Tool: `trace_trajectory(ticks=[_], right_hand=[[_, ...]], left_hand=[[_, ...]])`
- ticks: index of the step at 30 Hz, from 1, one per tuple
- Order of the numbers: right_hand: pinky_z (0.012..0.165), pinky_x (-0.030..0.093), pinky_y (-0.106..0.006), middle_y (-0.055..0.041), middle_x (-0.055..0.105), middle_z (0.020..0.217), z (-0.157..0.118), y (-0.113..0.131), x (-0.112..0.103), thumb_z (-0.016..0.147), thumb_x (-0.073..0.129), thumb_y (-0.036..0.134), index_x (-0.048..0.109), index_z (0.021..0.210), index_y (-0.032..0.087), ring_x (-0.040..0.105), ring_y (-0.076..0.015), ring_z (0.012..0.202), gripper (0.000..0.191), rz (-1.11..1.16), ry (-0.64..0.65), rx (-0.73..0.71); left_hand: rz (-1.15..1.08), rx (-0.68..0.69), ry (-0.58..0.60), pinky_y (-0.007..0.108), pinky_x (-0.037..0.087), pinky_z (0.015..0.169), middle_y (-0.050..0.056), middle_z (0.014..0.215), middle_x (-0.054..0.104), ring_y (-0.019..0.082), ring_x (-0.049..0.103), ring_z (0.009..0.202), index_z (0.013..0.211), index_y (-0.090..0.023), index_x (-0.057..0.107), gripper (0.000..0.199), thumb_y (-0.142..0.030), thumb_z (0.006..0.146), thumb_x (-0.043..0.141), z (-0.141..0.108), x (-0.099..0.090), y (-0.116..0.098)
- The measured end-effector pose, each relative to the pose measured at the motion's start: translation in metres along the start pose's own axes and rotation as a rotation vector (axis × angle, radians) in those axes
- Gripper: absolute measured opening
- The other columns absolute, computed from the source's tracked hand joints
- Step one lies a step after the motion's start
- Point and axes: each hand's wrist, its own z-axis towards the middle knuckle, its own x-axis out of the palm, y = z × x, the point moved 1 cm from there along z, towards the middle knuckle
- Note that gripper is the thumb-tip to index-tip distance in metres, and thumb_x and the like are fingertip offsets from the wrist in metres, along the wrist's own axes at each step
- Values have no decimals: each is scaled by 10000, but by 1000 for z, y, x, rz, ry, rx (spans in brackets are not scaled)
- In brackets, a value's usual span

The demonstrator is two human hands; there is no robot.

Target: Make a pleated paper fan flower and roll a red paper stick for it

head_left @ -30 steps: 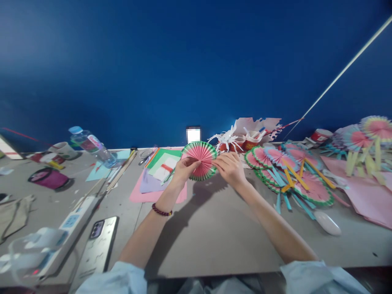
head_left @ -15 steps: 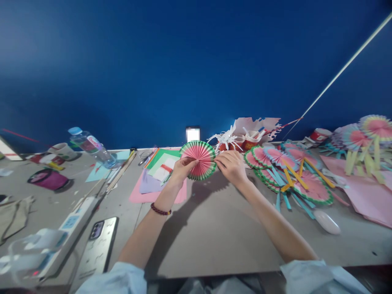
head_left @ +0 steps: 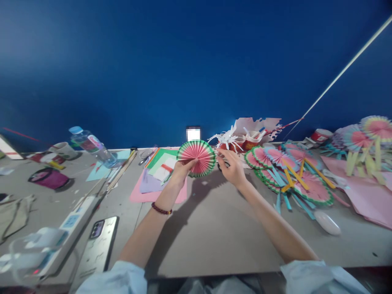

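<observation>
A round pleated paper fan (head_left: 202, 159), pink with a green and white rim, is held up above the table in front of the blue wall. My left hand (head_left: 181, 172) pinches it at its left side, the thumb lying over the pleats towards the centre. Just off the fan's right edge is my right hand (head_left: 232, 166), its thumb and fingers apart and nothing seen between them. Further right lie several similar pink and green fans (head_left: 312, 188) with blue and yellow paper strips.
Coloured paper sheets (head_left: 151, 183) lie left of centre. A water bottle (head_left: 93, 146), a power strip (head_left: 69, 228) and a phone (head_left: 97, 247) are at the left. Red cups (head_left: 251, 141) stand by the wall; a white mouse (head_left: 327, 222) rests at the right.
My right hand has let go of the fan's right edge and its fingers have spread. The fan has turned and shifted slightly left in my left hand.
</observation>
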Motion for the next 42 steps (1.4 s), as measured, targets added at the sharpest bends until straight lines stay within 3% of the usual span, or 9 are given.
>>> trace_trajectory(ticks=[3,6,9,11,19,29,32,36,42], right_hand=[[849,540,-394,-115,699,1091,0,-3,9,834,629,457,592,1257,202,669,-226,929,496,357,34,378],[870,546,-374,-88,707,1108,0,-2,13,696,745,494,627,1168,228,669,-234,1008,555,704,141,709],[857,551,-378,-65,746,996,-1,4,12,649,794,459,686,984,216,697,-234,925,428,934,279,896],[850,550,-382,-60,758,913,-3,8,11,603,836,410,703,910,196,706,-230,860,397,992,287,956],[865,513,-391,-66,761,855,-3,-3,11,612,825,418,725,842,143,690,-219,814,373,925,161,898],[709,546,-306,-28,734,902,-1,-5,9,644,806,396,681,940,215,674,-194,808,368,945,290,940],[714,546,-302,-21,721,923,2,-11,6,685,754,441,660,1009,236,674,-195,841,394,956,215,957],[766,524,-269,-4,711,1002,7,-17,-3,697,754,458,631,1124,252,669,-168,892,490,920,138,829],[788,521,-346,-16,732,829,5,-10,-4,682,769,493,717,892,204,667,-202,793,362,704,311,742]], left_hand=[[-62,-15,31,339,501,855,78,887,760,210,680,855,825,-148,765,411,-382,515,898,0,3,2],[-16,-77,83,360,504,850,82,837,760,217,683,823,801,-147,768,430,-411,491,905,1,5,7],[70,-82,96,365,509,830,75,790,754,219,681,797,765,-154,763,440,-435,460,910,1,7,10],[111,-51,106,361,514,824,70,790,752,216,679,803,761,-159,757,435,-446,469,905,0,8,11],[215,0,291,315,528,720,56,820,723,188,669,775,939,-161,734,522,-418,518,904,4,0,11],[189,227,38,235,441,633,13,773,661,121,555,701,912,-186,754,386,-393,601,849,13,-15,3],[154,260,24,228,430,642,7,784,652,114,545,709,914,-193,752,373,-374,603,848,11,-14,-1],[155,289,35,237,441,686,13,828,666,122,564,752,937,-200,743,371,-377,624,836,10,-13,-3],[171,258,37,274,466,754,38,875,698,164,620,826,927,-179,707,425,-370,575,849,11,-9,4]])
